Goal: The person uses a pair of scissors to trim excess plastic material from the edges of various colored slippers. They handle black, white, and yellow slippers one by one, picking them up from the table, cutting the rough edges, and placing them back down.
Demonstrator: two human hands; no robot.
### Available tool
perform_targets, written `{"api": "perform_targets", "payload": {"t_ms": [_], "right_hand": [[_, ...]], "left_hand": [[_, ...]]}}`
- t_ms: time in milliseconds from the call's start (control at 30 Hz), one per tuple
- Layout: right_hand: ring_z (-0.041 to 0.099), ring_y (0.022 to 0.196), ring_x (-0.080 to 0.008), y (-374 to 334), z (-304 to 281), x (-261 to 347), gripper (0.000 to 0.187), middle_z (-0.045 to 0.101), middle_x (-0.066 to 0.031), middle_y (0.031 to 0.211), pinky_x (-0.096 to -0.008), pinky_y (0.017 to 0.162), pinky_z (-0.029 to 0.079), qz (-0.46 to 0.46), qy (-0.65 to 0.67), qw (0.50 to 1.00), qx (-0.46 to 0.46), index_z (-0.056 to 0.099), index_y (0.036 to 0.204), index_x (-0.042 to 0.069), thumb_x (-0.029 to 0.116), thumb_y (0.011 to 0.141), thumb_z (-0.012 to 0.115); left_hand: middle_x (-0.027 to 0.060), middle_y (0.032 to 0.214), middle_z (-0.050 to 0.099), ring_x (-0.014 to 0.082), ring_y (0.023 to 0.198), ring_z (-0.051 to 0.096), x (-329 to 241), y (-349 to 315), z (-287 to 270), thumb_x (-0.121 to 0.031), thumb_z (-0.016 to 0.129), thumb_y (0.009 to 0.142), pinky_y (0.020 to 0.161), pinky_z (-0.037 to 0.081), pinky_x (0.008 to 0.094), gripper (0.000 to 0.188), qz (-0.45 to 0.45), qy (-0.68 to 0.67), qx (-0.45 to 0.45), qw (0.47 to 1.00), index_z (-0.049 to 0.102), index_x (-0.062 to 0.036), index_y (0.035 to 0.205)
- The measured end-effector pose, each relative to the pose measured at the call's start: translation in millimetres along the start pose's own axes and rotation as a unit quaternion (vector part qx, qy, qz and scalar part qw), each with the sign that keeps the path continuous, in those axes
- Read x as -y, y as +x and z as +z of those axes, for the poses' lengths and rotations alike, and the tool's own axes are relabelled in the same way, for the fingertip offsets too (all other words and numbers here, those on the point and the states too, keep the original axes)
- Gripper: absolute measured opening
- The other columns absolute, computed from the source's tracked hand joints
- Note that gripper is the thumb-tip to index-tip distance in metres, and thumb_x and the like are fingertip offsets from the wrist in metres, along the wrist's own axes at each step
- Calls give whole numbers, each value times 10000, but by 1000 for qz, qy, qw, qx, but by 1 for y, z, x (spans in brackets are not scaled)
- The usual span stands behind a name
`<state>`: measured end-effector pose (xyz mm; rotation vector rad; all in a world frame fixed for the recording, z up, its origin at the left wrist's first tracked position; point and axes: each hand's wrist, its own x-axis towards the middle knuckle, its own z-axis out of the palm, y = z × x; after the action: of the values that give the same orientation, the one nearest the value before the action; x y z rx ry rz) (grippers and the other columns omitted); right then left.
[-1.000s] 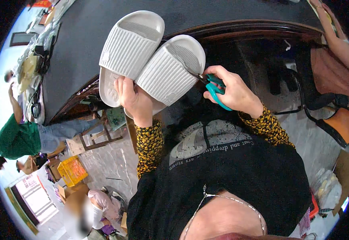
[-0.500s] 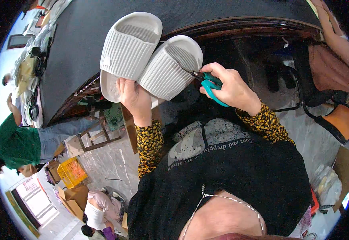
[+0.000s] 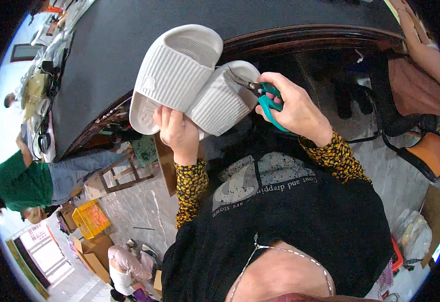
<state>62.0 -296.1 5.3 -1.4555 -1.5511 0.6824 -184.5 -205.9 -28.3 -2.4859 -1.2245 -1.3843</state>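
**Snips at the slipper edge**

Hands come first, nearest us. Our left hand [image 3: 175,132] grips the near ends of two white slippers [image 3: 189,83] held side by side, long axes running up and away. Our right hand [image 3: 293,108], to their right, is clenched on teal-handled snips [image 3: 260,93], blades pointing left onto the nearer slipper's edge. Beyond lies the dark table [image 3: 179,30].
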Motion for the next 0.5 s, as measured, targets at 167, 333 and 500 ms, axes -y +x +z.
{"api": "perform_targets", "payload": {"t_ms": [167,333,500], "right_hand": [[689,804,-286,2,-4,2,403,631,-168,981,-373,685,550,13,-9,1000,16,525,1110,42,132,770,721],[684,792,-292,5,-9,1,363,638,-169,971,-367,687,552,9,-16,999,34,538,1084,26,130,779,704],[678,791,-293,8,-12,3,337,648,-169,938,-365,698,549,3,5,999,36,550,1068,17,143,789,694]], "left_hand": [[135,996,649,351,958,568,-16,0,0,99,572,612,847,406,424,337,47,-5,8,999,669,2,919],[116,969,656,331,931,570,-21,0,-1,79,587,611,825,398,427,269,63,-10,24,998,657,8,860],[110,972,666,313,905,572,-25,0,-2,68,606,603,813,399,422,269,79,3,38,996,671,-1,856]]}}
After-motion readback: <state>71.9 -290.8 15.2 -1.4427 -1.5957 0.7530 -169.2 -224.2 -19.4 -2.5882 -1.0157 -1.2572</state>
